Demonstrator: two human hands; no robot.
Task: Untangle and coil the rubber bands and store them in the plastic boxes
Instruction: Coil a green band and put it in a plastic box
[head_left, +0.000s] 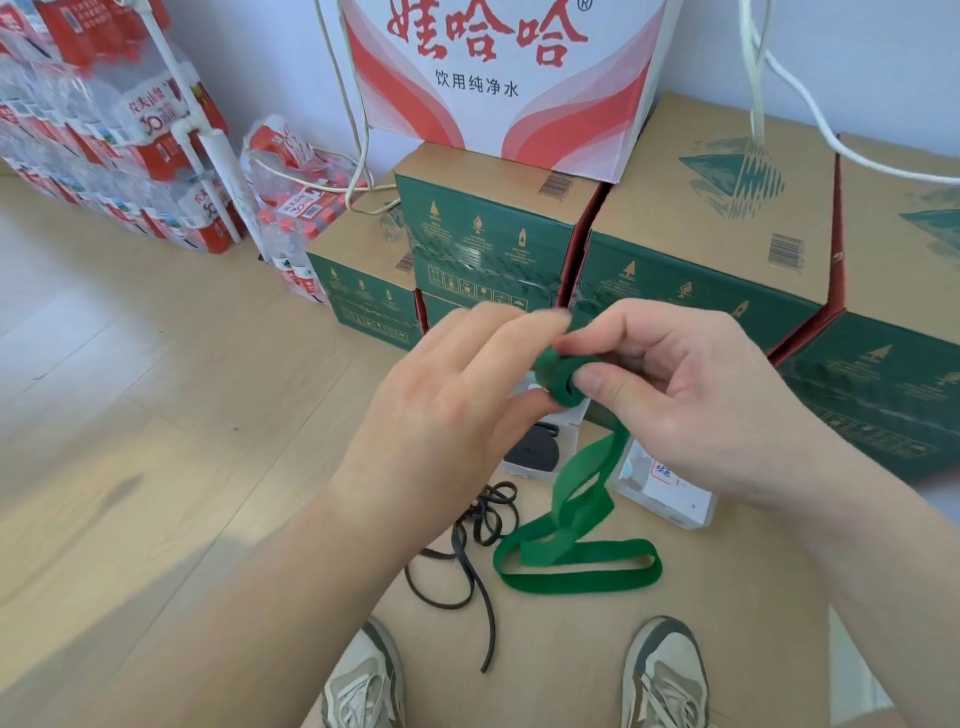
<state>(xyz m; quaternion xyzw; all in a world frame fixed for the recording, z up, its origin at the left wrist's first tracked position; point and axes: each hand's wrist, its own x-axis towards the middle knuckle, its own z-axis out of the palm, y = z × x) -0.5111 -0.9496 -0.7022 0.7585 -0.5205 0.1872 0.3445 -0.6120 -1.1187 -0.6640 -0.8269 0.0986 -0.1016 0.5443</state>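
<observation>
A wide green rubber band (574, 566) is partly rolled into a small coil between both hands, and the rest hangs down to loops on the floor. My left hand (447, 415) grips the coil with curled fingers. My right hand (691, 395) pinches the coil between thumb and fingers. A thin black rubber band (470, 566) lies tangled on the floor below my left hand. A clear plastic box (540, 449) holding a black coil sits behind the hands. Another clear plastic box (665, 493) with a label stands to the right.
Green and brown cardboard cartons (701, 249) are stacked just beyond the boxes, with a white and red carton (498, 78) on top. Packs of bottled water (104, 130) stand at the left. White cables (831, 140) hang at the right. My two shoes (665, 675) are at the bottom.
</observation>
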